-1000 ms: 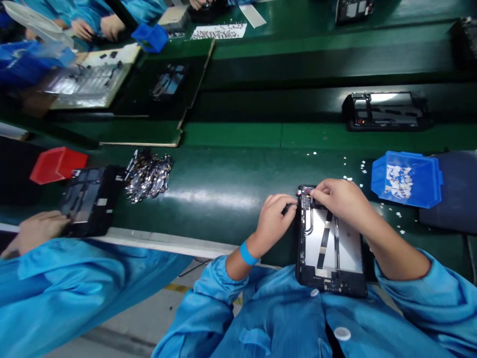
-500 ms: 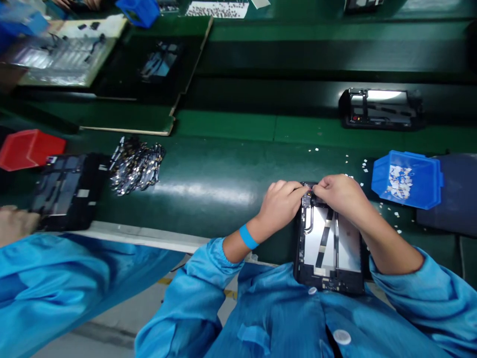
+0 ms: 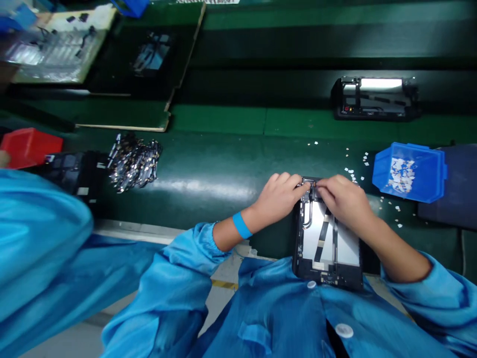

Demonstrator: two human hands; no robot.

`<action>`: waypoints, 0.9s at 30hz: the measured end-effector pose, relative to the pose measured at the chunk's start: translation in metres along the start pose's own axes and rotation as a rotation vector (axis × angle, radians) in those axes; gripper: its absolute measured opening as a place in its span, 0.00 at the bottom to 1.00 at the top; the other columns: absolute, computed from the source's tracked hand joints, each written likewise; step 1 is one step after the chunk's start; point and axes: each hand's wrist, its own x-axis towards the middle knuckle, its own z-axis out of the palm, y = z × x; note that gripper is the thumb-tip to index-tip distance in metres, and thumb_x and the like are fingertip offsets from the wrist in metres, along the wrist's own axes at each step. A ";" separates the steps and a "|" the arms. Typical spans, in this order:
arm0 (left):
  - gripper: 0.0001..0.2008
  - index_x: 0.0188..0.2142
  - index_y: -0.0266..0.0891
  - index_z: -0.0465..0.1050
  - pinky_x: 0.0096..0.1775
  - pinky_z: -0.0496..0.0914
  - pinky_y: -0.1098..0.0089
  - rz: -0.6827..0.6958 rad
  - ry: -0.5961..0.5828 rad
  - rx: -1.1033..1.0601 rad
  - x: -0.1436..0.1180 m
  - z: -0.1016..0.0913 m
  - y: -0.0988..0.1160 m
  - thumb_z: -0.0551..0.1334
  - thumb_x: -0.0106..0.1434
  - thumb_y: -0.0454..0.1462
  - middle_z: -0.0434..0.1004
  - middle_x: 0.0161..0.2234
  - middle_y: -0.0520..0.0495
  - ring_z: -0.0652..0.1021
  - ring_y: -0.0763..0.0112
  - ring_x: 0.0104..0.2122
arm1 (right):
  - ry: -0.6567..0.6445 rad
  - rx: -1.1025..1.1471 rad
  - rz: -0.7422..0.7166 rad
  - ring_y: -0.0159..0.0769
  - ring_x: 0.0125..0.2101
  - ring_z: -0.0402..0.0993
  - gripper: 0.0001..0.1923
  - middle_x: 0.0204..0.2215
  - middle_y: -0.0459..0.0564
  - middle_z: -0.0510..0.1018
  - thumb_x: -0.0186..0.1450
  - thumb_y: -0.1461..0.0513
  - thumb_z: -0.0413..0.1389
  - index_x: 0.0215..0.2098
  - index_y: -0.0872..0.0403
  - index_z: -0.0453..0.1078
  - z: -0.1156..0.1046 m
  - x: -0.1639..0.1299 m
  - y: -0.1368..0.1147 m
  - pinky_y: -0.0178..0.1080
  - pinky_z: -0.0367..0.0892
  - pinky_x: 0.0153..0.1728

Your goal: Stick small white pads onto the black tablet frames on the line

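Fingers (image 3: 303, 185) of both hands now meet, pinching at the tablet's (image 3: 328, 243) top edge (earlier apart).

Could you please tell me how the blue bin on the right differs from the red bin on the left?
The blue bin lies fully in view on the green belt, while the red bin is partly cut off behind a co-worker's blue sleeve. The blue bin holds white scraps; the red bin's contents cannot be seen. White scraps are scattered beside the blue bin, none beside the red. Both are small plastic bins.
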 end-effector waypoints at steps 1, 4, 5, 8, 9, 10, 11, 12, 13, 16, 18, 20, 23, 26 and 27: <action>0.17 0.59 0.49 0.77 0.44 0.63 0.61 -0.006 -0.013 -0.032 0.002 -0.001 -0.003 0.54 0.77 0.35 0.77 0.50 0.44 0.72 0.60 0.45 | -0.001 -0.031 -0.089 0.43 0.41 0.76 0.15 0.40 0.55 0.83 0.72 0.65 0.53 0.51 0.52 0.79 0.002 -0.007 0.003 0.42 0.68 0.45; 0.19 0.57 0.53 0.79 0.45 0.64 0.62 -0.022 -0.041 -0.099 0.006 -0.005 -0.013 0.56 0.76 0.33 0.77 0.50 0.46 0.72 0.61 0.45 | -0.066 -0.153 -0.232 0.44 0.41 0.72 0.25 0.43 0.56 0.80 0.68 0.71 0.53 0.60 0.51 0.76 0.004 -0.022 0.008 0.44 0.68 0.45; 0.19 0.57 0.53 0.80 0.45 0.64 0.62 -0.020 -0.048 -0.104 0.007 -0.006 -0.015 0.56 0.75 0.32 0.77 0.50 0.46 0.72 0.61 0.45 | -0.086 -0.197 -0.244 0.45 0.41 0.71 0.27 0.43 0.56 0.80 0.67 0.72 0.54 0.62 0.51 0.75 0.003 -0.023 0.008 0.43 0.67 0.43; 0.20 0.58 0.53 0.79 0.46 0.65 0.62 -0.007 -0.070 -0.106 0.009 -0.011 -0.017 0.58 0.74 0.32 0.77 0.49 0.46 0.72 0.61 0.45 | -0.141 -0.299 -0.286 0.44 0.38 0.68 0.28 0.43 0.56 0.78 0.67 0.71 0.55 0.63 0.50 0.73 -0.004 -0.019 0.009 0.42 0.64 0.38; 0.21 0.59 0.53 0.79 0.46 0.65 0.62 -0.006 -0.073 -0.106 0.009 -0.012 -0.016 0.58 0.74 0.32 0.77 0.49 0.46 0.72 0.61 0.45 | -0.154 -0.319 -0.305 0.44 0.38 0.67 0.27 0.42 0.56 0.77 0.68 0.70 0.55 0.63 0.48 0.73 -0.007 -0.016 0.009 0.42 0.63 0.37; 0.21 0.59 0.54 0.79 0.46 0.65 0.62 -0.006 -0.073 -0.104 0.008 -0.012 -0.016 0.58 0.74 0.32 0.77 0.49 0.46 0.72 0.61 0.45 | -0.163 -0.332 -0.322 0.44 0.37 0.66 0.26 0.42 0.55 0.77 0.69 0.69 0.54 0.63 0.47 0.73 -0.011 -0.013 0.009 0.41 0.62 0.35; 0.21 0.59 0.54 0.79 0.46 0.65 0.62 -0.008 -0.069 -0.096 0.008 -0.013 -0.015 0.58 0.74 0.32 0.77 0.48 0.46 0.72 0.61 0.44 | -0.171 -0.340 -0.338 0.43 0.37 0.66 0.25 0.41 0.55 0.77 0.70 0.68 0.53 0.62 0.45 0.73 -0.014 -0.010 0.009 0.41 0.61 0.34; 0.20 0.59 0.54 0.79 0.46 0.65 0.62 -0.007 -0.063 -0.084 0.007 -0.013 -0.014 0.58 0.74 0.33 0.77 0.48 0.45 0.72 0.61 0.44 | -0.177 -0.347 -0.354 0.43 0.36 0.65 0.24 0.41 0.54 0.77 0.71 0.68 0.52 0.61 0.44 0.73 -0.016 -0.007 0.009 0.41 0.60 0.33; 0.19 0.59 0.54 0.79 0.46 0.65 0.62 -0.004 -0.058 -0.068 0.006 -0.012 -0.014 0.57 0.75 0.33 0.77 0.48 0.45 0.72 0.61 0.44 | -0.181 -0.359 -0.368 0.42 0.36 0.65 0.23 0.41 0.54 0.77 0.72 0.68 0.52 0.60 0.44 0.73 -0.018 -0.005 0.010 0.41 0.59 0.33; 0.18 0.60 0.53 0.78 0.44 0.64 0.62 0.009 -0.060 -0.019 0.004 -0.010 -0.012 0.56 0.76 0.35 0.77 0.48 0.44 0.72 0.60 0.43 | -0.186 -0.413 -0.414 0.42 0.35 0.64 0.23 0.41 0.54 0.77 0.72 0.69 0.51 0.60 0.45 0.73 -0.018 -0.004 0.010 0.41 0.58 0.33; 0.18 0.61 0.52 0.77 0.44 0.63 0.62 0.016 -0.061 0.011 0.003 -0.009 -0.011 0.56 0.77 0.35 0.77 0.48 0.44 0.72 0.60 0.43 | -0.181 -0.435 -0.420 0.43 0.36 0.65 0.25 0.41 0.55 0.77 0.71 0.69 0.51 0.63 0.48 0.71 -0.015 -0.006 0.011 0.42 0.59 0.34; 0.18 0.61 0.50 0.75 0.43 0.63 0.61 0.042 -0.063 0.055 0.003 -0.011 -0.008 0.56 0.77 0.35 0.77 0.47 0.43 0.72 0.59 0.43 | -0.174 -0.428 -0.406 0.44 0.37 0.65 0.27 0.42 0.55 0.77 0.71 0.69 0.51 0.66 0.49 0.69 -0.010 -0.008 0.011 0.42 0.60 0.35; 0.19 0.62 0.43 0.73 0.42 0.63 0.61 0.109 -0.092 0.162 0.003 -0.018 -0.003 0.53 0.77 0.34 0.77 0.45 0.41 0.72 0.58 0.43 | -0.169 -0.391 -0.377 0.45 0.38 0.67 0.28 0.43 0.56 0.78 0.71 0.69 0.50 0.67 0.49 0.68 -0.006 -0.009 0.010 0.43 0.62 0.36; 0.19 0.63 0.41 0.72 0.42 0.63 0.60 0.141 -0.133 0.218 0.004 -0.026 -0.003 0.52 0.77 0.34 0.77 0.44 0.40 0.73 0.58 0.43 | -0.128 -0.269 -0.357 0.45 0.40 0.71 0.26 0.45 0.57 0.80 0.72 0.70 0.49 0.66 0.51 0.70 -0.015 -0.014 0.009 0.44 0.67 0.40; 0.19 0.63 0.43 0.73 0.42 0.63 0.61 0.133 -0.143 0.207 0.005 -0.028 -0.004 0.53 0.77 0.35 0.78 0.45 0.41 0.73 0.58 0.43 | -0.079 -0.212 -0.334 0.45 0.41 0.73 0.25 0.46 0.57 0.81 0.72 0.69 0.48 0.64 0.52 0.71 -0.022 -0.019 0.009 0.45 0.69 0.43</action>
